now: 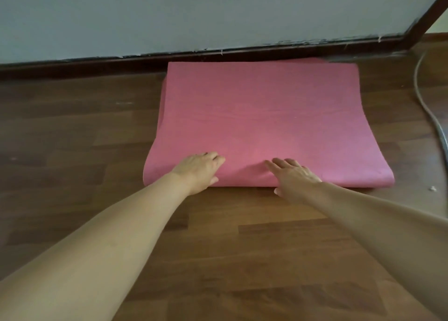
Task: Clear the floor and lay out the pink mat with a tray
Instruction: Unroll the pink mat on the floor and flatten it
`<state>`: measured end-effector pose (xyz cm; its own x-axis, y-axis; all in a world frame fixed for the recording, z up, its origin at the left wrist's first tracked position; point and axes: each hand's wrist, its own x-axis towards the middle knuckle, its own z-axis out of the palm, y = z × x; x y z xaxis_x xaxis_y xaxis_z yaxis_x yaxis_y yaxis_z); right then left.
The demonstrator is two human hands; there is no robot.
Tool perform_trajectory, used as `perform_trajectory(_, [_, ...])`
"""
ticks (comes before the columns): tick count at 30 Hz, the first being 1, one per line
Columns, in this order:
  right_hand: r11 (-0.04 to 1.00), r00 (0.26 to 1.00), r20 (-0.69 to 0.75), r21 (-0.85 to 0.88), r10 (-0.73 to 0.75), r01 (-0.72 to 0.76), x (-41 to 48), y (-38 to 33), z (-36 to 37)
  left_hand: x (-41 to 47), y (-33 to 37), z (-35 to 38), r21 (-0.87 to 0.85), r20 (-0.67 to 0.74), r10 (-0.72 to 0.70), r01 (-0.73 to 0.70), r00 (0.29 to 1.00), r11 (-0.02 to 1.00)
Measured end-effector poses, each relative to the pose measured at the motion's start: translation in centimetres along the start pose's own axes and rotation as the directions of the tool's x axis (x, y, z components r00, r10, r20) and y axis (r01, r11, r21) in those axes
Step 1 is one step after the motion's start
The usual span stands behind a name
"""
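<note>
The soft, likely light mat (261, 117), folded on the floor (218, 248) by the wall (218, 17), is being pressed by left hand (198, 170) and right hand (294, 176), fingers (278, 163) flat, at its near fold, judged the best hold.

Grey-blue wall (194, 12) across the top, paint chipped along its base. Dark skirting (97, 62) below it, angling up at a corner in the upper right. Brown wood-plank floor (72, 126) fills the rest. Pale cable (426, 107) snakes down the right edge. Light is dim and even.
</note>
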<state>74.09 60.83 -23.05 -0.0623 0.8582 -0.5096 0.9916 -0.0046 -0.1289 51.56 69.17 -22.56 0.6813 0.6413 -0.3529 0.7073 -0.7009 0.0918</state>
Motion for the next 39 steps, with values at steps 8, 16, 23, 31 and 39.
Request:
perform_trajectory(8, [0.997,0.996,0.046,0.021,-0.071,0.07,2.0,0.9,1.6,2.2,-0.9,2.8,0.115,0.061,0.02,-0.027,0.998,0.993])
perform_trajectory(16, [0.989,0.993,-0.004,0.098,-0.114,0.114,3.0,-0.3,1.9,1.3,-3.0,3.3,0.015,0.078,0.016,-0.017,0.997,1.0])
perform_trajectory(23, [0.973,0.98,0.02,0.124,-0.2,0.196,4.8,-6.7,3.4,-5.2,-9.7,4.8,0.015,0.138,-0.071,0.07,0.988,0.997])
perform_trajectory(31, [0.95,0.955,0.02,0.104,-0.297,0.294,7.5,-17.3,3.4,-14.8,-19.3,6.7,0.066,0.274,-0.286,0.279,0.918,0.958])
perform_trajectory(39, [0.952,0.958,-0.037,0.11,-0.285,0.287,9.1,-26.6,4.2,-20.8,-25.0,7.9,0.081,0.197,-0.474,0.468,0.858,0.88])
